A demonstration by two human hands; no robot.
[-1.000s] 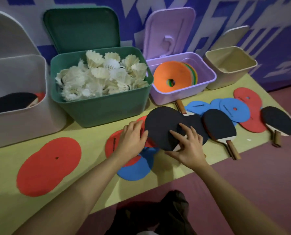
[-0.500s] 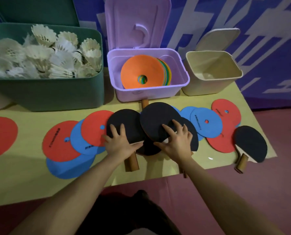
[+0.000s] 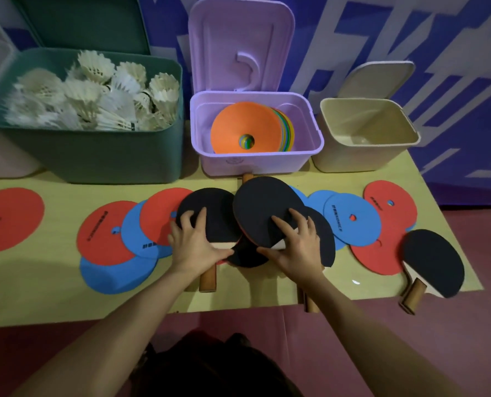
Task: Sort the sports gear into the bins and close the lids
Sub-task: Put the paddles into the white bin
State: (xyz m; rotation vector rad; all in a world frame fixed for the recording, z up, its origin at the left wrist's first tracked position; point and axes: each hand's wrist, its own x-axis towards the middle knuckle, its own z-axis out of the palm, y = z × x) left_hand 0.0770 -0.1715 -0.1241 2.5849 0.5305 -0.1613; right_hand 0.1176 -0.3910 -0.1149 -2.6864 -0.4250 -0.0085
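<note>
Now left hand (image 3: 194, 245), right hand (image 3: 293, 245) spread flat on overlapping paddles (image 3: 264, 207); handles point near, probably four stacked.

Sports storage corner: patterned blue wall (image 3: 453, 53), low table (image 3: 52, 299), gear bins (image 3: 95, 159).

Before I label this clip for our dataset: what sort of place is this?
Probably a sports equipment sorting station, perhaps staged: open bins, one full of shuttlecocks, one holding cones, plus paddles and flat discs on a low table.
</note>
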